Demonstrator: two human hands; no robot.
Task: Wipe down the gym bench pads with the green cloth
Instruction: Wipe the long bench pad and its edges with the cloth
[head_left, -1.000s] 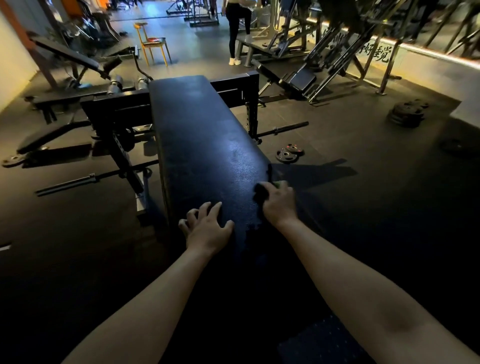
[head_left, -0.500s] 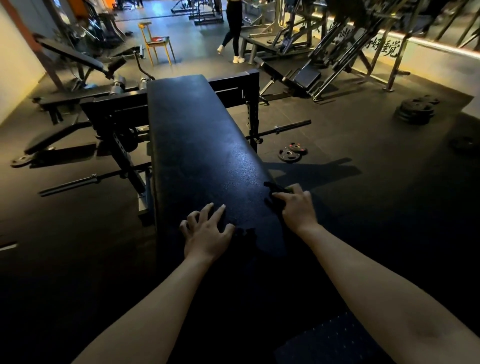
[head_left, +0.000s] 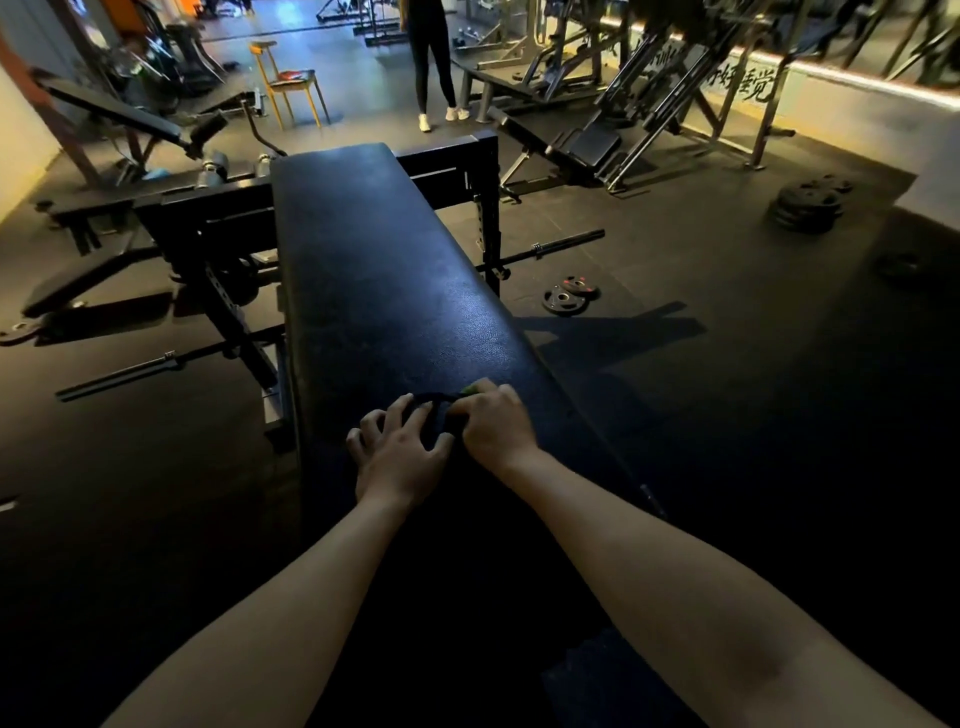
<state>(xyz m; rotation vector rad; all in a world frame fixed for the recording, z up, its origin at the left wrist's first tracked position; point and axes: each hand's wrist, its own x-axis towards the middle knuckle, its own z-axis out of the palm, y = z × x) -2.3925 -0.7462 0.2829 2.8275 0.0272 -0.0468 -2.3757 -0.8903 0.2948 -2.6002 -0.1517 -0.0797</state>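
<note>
The bench pad (head_left: 384, 270) is the long black slab that everything else is placed against: it runs away from the person, its near end deep in shadow, its far end catching a little light. A barbell (head_left: 545, 249) lies on the floor crosswise under the pad's far half, and two small weight plates (head_left: 569, 296) lie on the floor off its right side. On the pad's near half, the right hand (head_left: 493, 428) has its fingers curled round the green cloth (head_left: 470, 389), of which only a small green corner shows at the knuckles; the rest looks dark and bunched. Touching it from the left, the left hand (head_left: 400, 452) rests on the pad with fingers spread and bent, clasping nothing that I can make out. The likely trouble is coverage: a wadded cloth meets the pad in a narrow strip, so passes could leave streaks, and the gloom near the person would hide missed patches. Crowded hands may also snag the cloth.
</note>
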